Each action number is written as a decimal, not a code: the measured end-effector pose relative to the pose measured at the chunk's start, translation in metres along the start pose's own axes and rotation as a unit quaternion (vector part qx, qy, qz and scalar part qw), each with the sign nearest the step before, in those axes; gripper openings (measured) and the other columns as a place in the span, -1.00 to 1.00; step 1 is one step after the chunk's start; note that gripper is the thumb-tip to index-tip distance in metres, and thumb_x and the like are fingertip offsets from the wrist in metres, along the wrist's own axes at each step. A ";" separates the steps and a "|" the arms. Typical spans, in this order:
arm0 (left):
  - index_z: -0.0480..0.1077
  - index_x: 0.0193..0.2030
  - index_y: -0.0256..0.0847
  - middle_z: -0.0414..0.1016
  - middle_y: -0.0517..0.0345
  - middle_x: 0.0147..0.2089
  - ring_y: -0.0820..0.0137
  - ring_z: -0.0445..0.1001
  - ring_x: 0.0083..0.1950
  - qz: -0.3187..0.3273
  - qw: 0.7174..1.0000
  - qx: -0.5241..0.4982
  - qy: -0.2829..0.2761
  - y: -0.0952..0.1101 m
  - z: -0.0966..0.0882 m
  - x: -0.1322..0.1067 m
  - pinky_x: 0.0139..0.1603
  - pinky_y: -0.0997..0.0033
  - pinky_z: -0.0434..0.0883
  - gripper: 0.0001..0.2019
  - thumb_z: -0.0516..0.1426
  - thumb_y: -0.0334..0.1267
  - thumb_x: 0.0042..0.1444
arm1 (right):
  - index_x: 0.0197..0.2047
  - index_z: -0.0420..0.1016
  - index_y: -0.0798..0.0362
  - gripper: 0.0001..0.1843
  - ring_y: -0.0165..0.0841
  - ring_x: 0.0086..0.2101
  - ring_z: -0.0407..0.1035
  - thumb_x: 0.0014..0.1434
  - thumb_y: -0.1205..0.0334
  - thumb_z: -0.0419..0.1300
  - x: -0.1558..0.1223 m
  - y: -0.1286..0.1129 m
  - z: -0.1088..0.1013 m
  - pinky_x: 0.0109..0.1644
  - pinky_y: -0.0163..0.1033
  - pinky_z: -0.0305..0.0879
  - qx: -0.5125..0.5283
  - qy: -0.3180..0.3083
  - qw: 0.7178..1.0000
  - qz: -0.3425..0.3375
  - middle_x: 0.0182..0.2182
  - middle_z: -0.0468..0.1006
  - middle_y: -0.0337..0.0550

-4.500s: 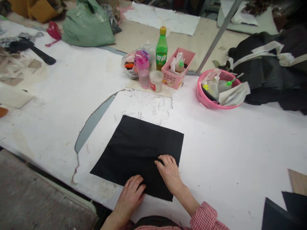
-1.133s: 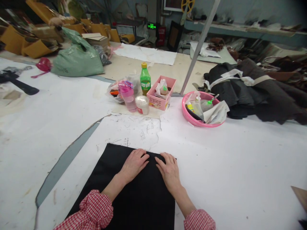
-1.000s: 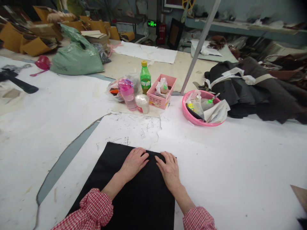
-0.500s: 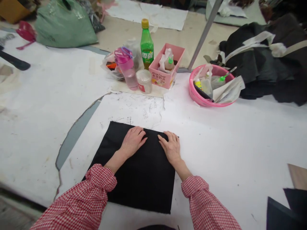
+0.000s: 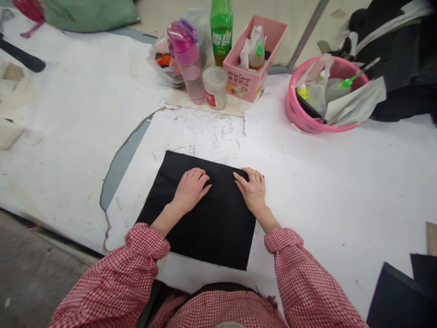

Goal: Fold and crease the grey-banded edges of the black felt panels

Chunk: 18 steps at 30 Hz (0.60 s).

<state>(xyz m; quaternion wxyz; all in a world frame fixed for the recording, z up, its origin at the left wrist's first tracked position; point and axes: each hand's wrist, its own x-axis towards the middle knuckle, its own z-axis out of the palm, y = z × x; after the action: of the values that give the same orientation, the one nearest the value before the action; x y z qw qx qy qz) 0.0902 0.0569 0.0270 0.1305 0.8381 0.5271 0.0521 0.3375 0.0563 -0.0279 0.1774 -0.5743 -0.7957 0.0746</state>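
Observation:
A black piece of fabric [image 5: 211, 228], roughly square, lies flat on the white paper that covers the table. My left hand [image 5: 191, 189] rests on its upper middle with the fingers bent slightly and the palm down. Near the fabric's top right corner, my right hand [image 5: 251, 189] lies on the cloth, fingers out towards the far edge. Both hands press from above, and neither grips anything that I can see. Red-and-white checked sleeves cover my forearms.
Beyond the fabric stand a pink water bottle [image 5: 187, 64], a green soda bottle [image 5: 221, 34], a clear jar [image 5: 215, 89] and a pink box [image 5: 251, 64]. A pink basin [image 5: 307, 120] holds supplies. Dark fabric pieces [image 5: 399, 296] lie at lower right.
The view has tilted down and shifted, so the table things sit higher in it. My left hand is now a little farther from the fabric's far edge.

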 end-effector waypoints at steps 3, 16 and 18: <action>0.39 -0.11 -0.23 0.41 -0.03 -0.05 0.15 0.35 0.06 -0.006 1.000 -0.016 -0.017 0.015 0.000 -0.050 0.05 0.13 0.35 -0.89 0.09 -0.29 0.28 | 0.11 0.48 -0.18 -0.71 -0.18 0.11 0.20 0.37 0.17 0.10 -0.001 0.001 0.001 0.22 0.00 0.10 0.004 0.002 1.000 0.001 0.10 0.37 -0.05; 0.42 -0.03 -0.12 0.44 0.06 -0.05 0.20 0.41 0.08 0.034 0.995 -0.089 0.020 0.046 0.010 -0.101 0.09 0.12 0.42 -0.81 0.07 -0.38 0.28 | 0.04 0.45 -0.13 -0.70 -0.20 0.09 0.23 0.25 0.29 0.25 0.005 -0.006 -0.011 0.20 -0.04 0.16 0.073 -0.012 0.994 0.082 0.07 0.37 -0.11; 0.41 -0.01 -0.12 0.43 0.06 -0.03 0.21 0.39 0.10 0.045 0.995 -0.093 0.012 0.042 0.002 -0.060 0.12 0.09 0.41 -0.80 0.05 -0.38 0.29 | 0.02 0.42 -0.06 -0.66 -0.21 0.05 0.27 0.18 0.31 0.32 0.010 -0.006 -0.015 0.14 -0.08 0.22 0.069 -0.009 0.993 0.098 0.04 0.40 -0.10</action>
<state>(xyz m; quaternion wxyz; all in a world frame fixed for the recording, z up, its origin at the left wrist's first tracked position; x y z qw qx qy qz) 0.1010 -0.0148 0.0401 0.1993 0.8445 0.4832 0.1165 0.3354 0.0621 -0.0099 0.2014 -0.6354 -0.7299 0.1513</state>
